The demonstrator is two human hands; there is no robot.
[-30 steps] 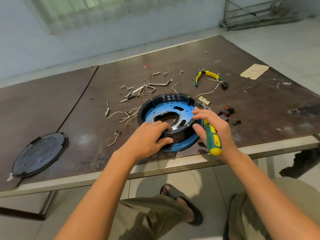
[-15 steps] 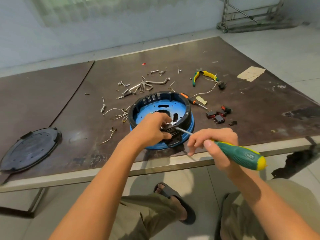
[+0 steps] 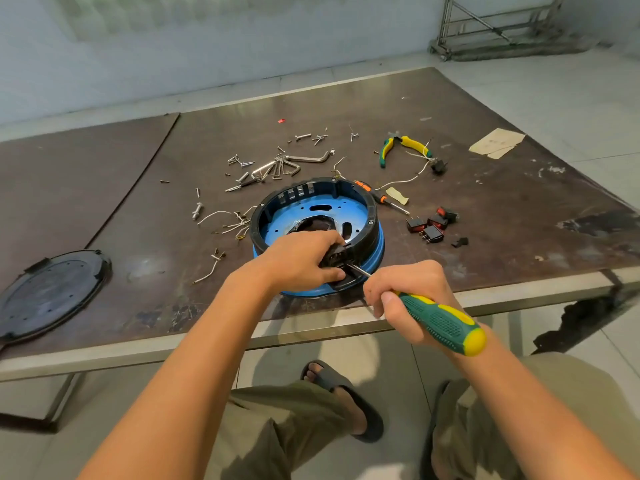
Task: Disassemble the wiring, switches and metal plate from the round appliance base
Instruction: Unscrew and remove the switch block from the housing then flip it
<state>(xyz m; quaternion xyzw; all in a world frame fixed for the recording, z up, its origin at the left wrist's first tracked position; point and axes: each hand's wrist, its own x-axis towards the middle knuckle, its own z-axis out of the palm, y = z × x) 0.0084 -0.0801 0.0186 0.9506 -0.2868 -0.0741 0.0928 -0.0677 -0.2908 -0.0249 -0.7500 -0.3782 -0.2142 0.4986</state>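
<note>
Sitting near the front edge of the bench [image 3: 519, 188], a little right of its middle, the round appliance base [image 3: 313, 216] shows a black ring wall around a blue plate with oval cut-outs. The left hand [image 3: 298, 259] reaches over the base's near rim with its fingers curled and pressed onto a black connector block [image 3: 335, 255] set in that rim. The right hand [image 3: 410, 299] hovers just off the bench's front edge, fingers wrapped tight around the green and yellow handle of a screwdriver [image 3: 440, 320]; its thin metal shaft runs up and left, and the tip meets the black block beside the left thumb. To the right of the base, a cluster of small black and red switches [image 3: 431, 225] lies loose on the surface, apart from the base. Behind the base's right side lies a smaller orange-handled screwdriver [image 3: 375, 195], close to the ring wall, and farther back a pair of green and yellow pliers [image 3: 403, 147] with a white wire [image 3: 405, 180] trailing to a small black part. Toward the back centre, hex keys and screws [image 3: 277, 164] are scattered, and short white wire pieces [image 3: 228, 223] lie just left of the base. A round black cover [image 3: 52, 292] rests at the front left corner, well apart from everything else. A torn scrap of paper [image 3: 497, 142] lies near the right edge.
</note>
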